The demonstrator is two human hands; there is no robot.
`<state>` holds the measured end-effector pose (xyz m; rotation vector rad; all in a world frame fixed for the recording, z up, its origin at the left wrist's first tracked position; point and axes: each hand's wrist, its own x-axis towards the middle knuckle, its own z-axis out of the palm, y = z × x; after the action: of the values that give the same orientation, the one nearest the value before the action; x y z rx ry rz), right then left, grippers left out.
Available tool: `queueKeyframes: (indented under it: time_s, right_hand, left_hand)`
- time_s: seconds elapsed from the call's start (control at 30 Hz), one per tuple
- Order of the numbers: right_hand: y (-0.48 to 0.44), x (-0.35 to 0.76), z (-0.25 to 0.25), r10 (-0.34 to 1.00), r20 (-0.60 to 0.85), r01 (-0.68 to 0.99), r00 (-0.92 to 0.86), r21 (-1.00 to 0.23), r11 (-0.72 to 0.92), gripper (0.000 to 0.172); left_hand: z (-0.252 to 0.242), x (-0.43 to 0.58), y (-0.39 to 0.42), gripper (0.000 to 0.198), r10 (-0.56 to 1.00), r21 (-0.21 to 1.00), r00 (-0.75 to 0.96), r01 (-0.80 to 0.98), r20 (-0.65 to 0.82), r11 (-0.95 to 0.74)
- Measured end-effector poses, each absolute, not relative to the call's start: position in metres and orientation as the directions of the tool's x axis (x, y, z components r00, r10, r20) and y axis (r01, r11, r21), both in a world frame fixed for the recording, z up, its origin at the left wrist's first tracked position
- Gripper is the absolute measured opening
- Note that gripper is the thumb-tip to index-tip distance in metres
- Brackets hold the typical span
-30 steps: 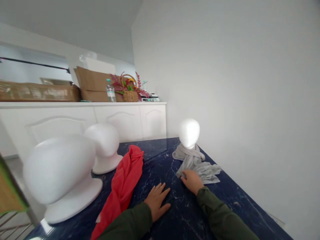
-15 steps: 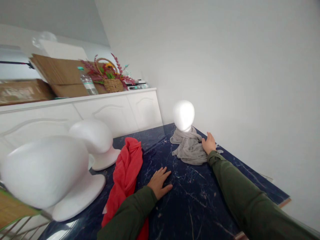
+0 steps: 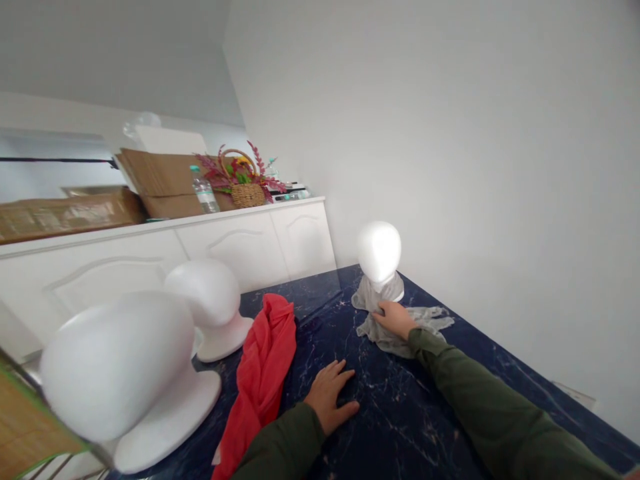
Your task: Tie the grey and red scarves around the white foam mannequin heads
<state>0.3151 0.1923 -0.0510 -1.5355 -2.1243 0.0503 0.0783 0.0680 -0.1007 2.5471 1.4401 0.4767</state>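
1. A white wall (image 3: pixel 450 167) is rising along the right side of the view, and a white cabinet (image 3: pixel 105 280) is running across the back, carrying cardboard boxes (image 3: pixel 160 177), a plastic water bottle (image 3: pixel 204 190) and a wicker basket (image 3: pixel 247 195) of artificial flowers.
2. A dark blue marbled worktop (image 3: pixel 410 427) is stretching out in front of the person, its far corner meeting the wall.
3. Three white foam mannequin heads are standing on or at the edge of it: a near head (image 3: pixel 113 367) and a middle head (image 3: pixel 205 293) are lying tilted in the view at the left, and a far head (image 3: pixel 379 252) is standing upright by the wall.
4. A red scarf (image 3: pixel 265 367) is lying in a long loose heap between the middle head and the left forearm.
5. A grey scarf (image 3: pixel 383 337) is sitting around the base of the far head, with a loose end trailing right across the worktop.
6. The right hand (image 3: pixel 397 320), in a green sleeve (image 3: pixel 465 383), has come back from beyond the scarf and is lying on the fabric just below the far head, its fingers together; whether it is gripping, I cannot tell.
7. The left hand (image 3: pixel 330 397) is resting spread on the bare marble, touching nothing else, close to the red scarf.
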Motion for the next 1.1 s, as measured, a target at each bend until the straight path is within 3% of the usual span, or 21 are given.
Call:
queueKeyframes:
  time_s: [0.23,0.4,0.6,0.7,0.8,0.97,1.1]
  right_hand:
    - [0.167,0.269,-0.055,0.81,0.368,0.749,-0.458,-0.332,0.574,0.018]
    - [0.157,0.268,-0.049,0.81,0.35,0.689,-0.47,-0.428,0.585,0.023]
    - [0.153,0.265,-0.046,0.792,0.308,0.586,-0.528,-0.542,0.602,0.022]
    - [0.157,0.26,-0.05,0.785,0.301,0.555,-0.541,-0.573,0.603,0.02]
    - [0.168,0.268,-0.055,0.853,0.33,0.594,-0.405,-0.614,0.52,0.016]
    - [0.204,0.316,-0.059,0.95,0.286,0.628,0.128,-0.765,0.146,0.026]
    - [0.231,0.334,-0.065,0.969,0.126,0.499,0.214,-0.867,0.003,0.037]
  left_hand:
    - [-0.101,0.075,0.075,0.063,0.866,0.377,0.459,0.78,0.199,-0.5]
    - [-0.095,0.076,0.074,0.062,0.874,0.504,0.424,0.716,0.236,-0.483]
    - [-0.088,0.085,0.085,0.065,0.882,0.53,0.4,0.705,0.25,-0.471]
    - [-0.084,0.105,0.113,0.066,0.928,0.672,0.305,0.643,0.215,-0.367]
    - [-0.08,0.13,0.14,0.061,0.962,0.837,0.16,0.474,0.223,-0.273]
    - [-0.082,0.144,0.15,0.056,0.96,0.881,0.057,0.386,0.275,-0.275]
    - [-0.081,0.14,0.144,0.045,0.955,0.913,0.005,0.293,0.297,-0.285]
